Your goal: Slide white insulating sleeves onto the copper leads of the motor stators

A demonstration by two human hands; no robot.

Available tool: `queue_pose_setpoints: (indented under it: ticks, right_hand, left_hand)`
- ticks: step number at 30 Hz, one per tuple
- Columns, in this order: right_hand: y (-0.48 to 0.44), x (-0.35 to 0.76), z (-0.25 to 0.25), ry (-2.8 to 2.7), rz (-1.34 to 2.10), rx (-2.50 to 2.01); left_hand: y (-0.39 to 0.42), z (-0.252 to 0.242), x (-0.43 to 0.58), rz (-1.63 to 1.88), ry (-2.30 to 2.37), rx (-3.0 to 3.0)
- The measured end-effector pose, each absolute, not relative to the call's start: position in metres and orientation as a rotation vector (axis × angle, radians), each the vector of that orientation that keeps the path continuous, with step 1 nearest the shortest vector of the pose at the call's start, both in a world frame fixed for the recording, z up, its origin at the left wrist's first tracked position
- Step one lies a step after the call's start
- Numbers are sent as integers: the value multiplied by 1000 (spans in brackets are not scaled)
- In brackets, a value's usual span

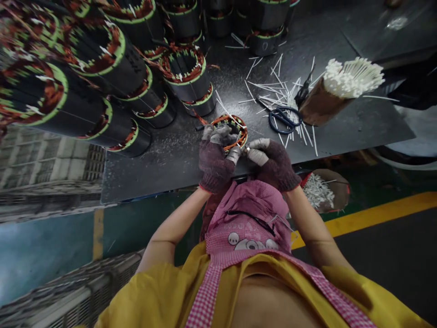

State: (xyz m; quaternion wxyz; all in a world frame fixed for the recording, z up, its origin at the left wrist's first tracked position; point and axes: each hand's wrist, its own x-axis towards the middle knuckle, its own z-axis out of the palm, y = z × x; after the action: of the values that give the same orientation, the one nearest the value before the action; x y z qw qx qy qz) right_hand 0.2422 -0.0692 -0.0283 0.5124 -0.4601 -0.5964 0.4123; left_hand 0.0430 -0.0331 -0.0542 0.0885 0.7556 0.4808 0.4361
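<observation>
Fingers: left hand (215,166) and right hand (271,165), in purple-and-white gloves, both clenched on the rim of a copper-wound stator (229,132).
Stator: between the hands, at a dark metal table (153,168).
Beside: blue-handled scissors (284,119), scattered white sleeves (273,86).
Farther: brown cup of sleeves (321,104), upright stators (186,77).

Maroon knit gloves (215,166) with grey-coated fingers (215,135); behind them, a pink gingham apron (247,223) with a cartoon print (247,241) over a yellow short-sleeved shirt (160,291).
</observation>
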Motion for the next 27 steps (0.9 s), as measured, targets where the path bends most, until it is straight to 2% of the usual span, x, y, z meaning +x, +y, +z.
queue_pose_setpoints:
  ticks: [6, 11, 16, 22, 27]
  right_hand:
    - [-62, 239, -23, -1545, 943, -1107]
    - [-64, 237, -20, -1547, 906, -1105]
    - [-55, 235, -22, -1625, 861, -1387]
    - [-56, 236, -16, -1796, 613, -1428]
    - [-58, 231, 0, -2010, 324, -1401]
  left_hand:
    - [-29, -45, 45, 1454, 1277, 2314]
    - [-28, -48, 44, 1423, 1280, 2312]
    - [-28, -48, 39, 1423, 1200, 2359]
    - [-28, -47, 38, 1423, 1172, 2359]
    - [-26, -48, 47, 1371, 1364, 2355]
